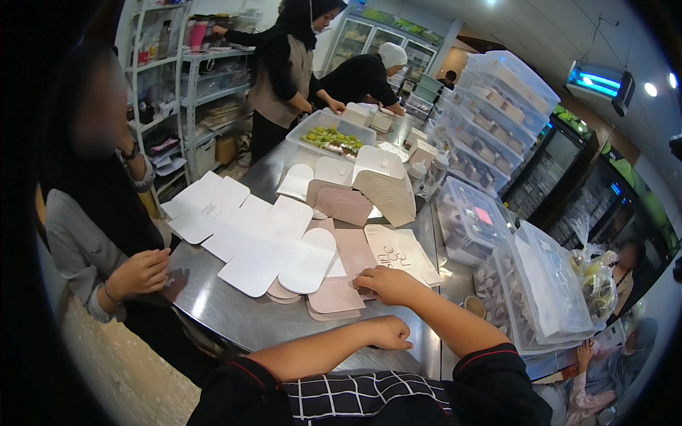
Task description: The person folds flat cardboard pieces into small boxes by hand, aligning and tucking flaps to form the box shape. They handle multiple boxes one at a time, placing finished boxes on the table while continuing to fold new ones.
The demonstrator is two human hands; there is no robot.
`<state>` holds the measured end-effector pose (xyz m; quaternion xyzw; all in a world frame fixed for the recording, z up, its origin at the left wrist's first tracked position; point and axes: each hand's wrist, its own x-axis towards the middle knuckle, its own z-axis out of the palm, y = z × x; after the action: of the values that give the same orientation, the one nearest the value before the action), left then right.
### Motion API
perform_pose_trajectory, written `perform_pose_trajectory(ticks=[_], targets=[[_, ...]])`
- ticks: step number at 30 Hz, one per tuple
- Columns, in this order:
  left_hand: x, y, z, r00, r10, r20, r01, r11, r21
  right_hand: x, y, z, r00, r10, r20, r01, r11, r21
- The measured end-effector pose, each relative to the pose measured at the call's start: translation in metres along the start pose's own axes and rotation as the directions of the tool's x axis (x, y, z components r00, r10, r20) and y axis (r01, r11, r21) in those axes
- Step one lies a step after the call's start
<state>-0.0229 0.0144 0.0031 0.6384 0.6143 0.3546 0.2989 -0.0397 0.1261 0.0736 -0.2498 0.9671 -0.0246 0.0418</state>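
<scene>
My right hand (392, 285) reaches over the metal table with its fingers bent down on a pink flat box blank (339, 295), and the fingertips seem to pinch its edge. My left hand (388, 332) rests near the table's front edge, curled into a loose fist, with nothing seen in it. White flat box blanks (238, 231) spread to the left, and a rounded white flap (307, 261) overlaps the pink ones. A cream blank (403, 254) with dark lettering lies just beyond my right hand. Behind it lean fanned stacks of pink blanks (339, 202) and cream blanks (387, 195).
Clear plastic boxes (490, 121) rise in a tall stack at the right, with lidded boxes (543, 284) nearer. Farther back is a tub (334, 133) of green and white pieces. One person (106, 213) stands close at the left; two others work at the far end.
</scene>
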Motion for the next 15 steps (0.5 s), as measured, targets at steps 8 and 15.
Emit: perform_pose_trajectory(ticks=[8, 15], targets=[[-0.002, 0.009, -0.005, 0.956, 0.055, -0.289, -0.024, 0.994, 0.11, 0.002, -0.007, -0.017, 0.999, 0.009, 0.042, -0.002, 0.989, -0.146], [-0.005, 0.013, -0.009, 0.884, -0.121, -0.452, 0.324, 0.855, 0.406, 0.005, -0.004, -0.04, 0.984, 0.171, 0.057, -0.163, 0.978, -0.131]])
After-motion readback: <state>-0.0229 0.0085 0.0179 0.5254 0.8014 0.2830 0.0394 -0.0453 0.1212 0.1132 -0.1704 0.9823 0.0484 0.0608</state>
